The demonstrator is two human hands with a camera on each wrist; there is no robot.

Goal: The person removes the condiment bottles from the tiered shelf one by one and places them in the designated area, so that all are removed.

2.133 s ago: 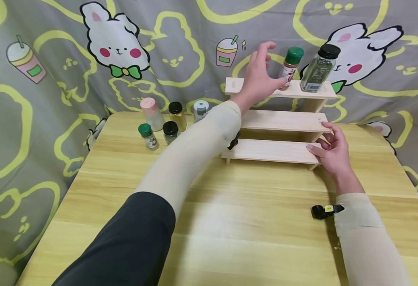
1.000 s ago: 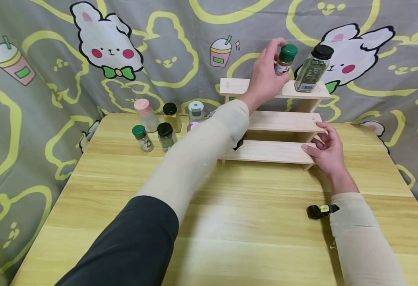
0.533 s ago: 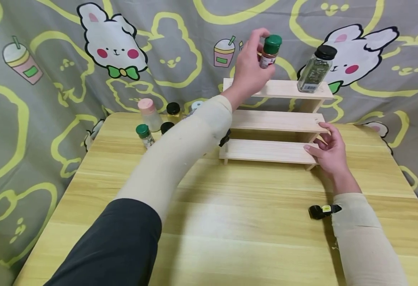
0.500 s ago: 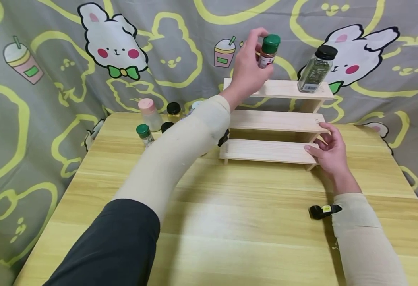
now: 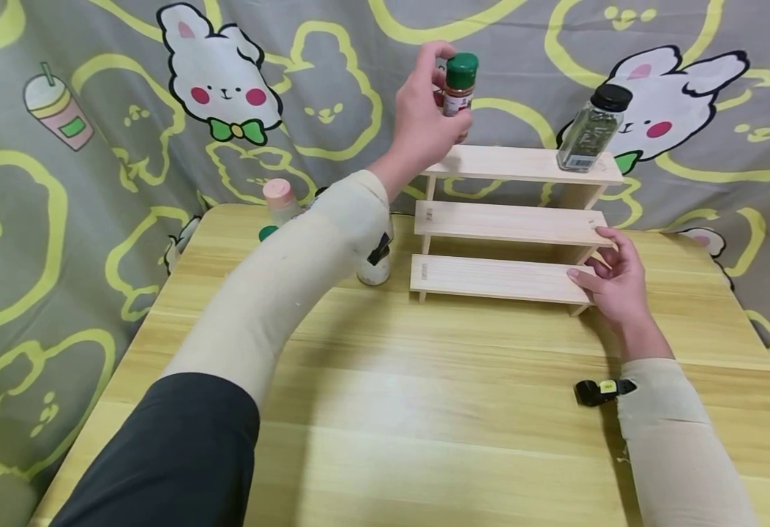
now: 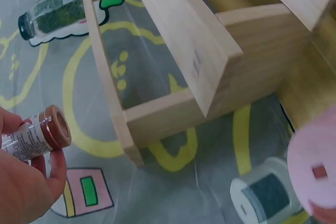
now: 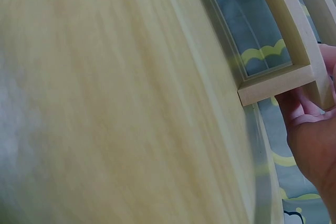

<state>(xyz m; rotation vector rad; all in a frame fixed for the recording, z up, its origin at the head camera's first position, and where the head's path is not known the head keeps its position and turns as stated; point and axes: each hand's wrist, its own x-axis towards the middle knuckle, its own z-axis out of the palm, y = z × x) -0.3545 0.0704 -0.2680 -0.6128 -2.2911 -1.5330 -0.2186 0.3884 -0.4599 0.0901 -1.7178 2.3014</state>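
Note:
My left hand (image 5: 421, 110) grips a small spice jar (image 5: 460, 84) with a green cap and reddish-brown contents, held up over the left end of a three-tier wooden shelf (image 5: 510, 222). In the left wrist view the jar's reddish-brown base (image 6: 58, 127) faces the camera. At the shelf's right end, my right hand (image 5: 618, 285) holds the boards, thumb on the lowest tier and fingers at the middle one. On the top tier's right side stands a taller black-capped glass jar (image 5: 585, 135) of green dried herbs.
Left of the shelf, partly behind my left forearm, stand a pink-capped bottle (image 5: 281, 199), a green-capped jar (image 5: 268, 232) and another jar (image 5: 375, 272). A grey-white lidded bottle (image 6: 262, 195) shows in the left wrist view. A patterned curtain (image 5: 332, 66) hangs behind the table (image 5: 424, 439).
My left hand closed round the green-capped jar on the top tier, lifted it off and carried it left and up. The right hand has kept its place on the shelf.

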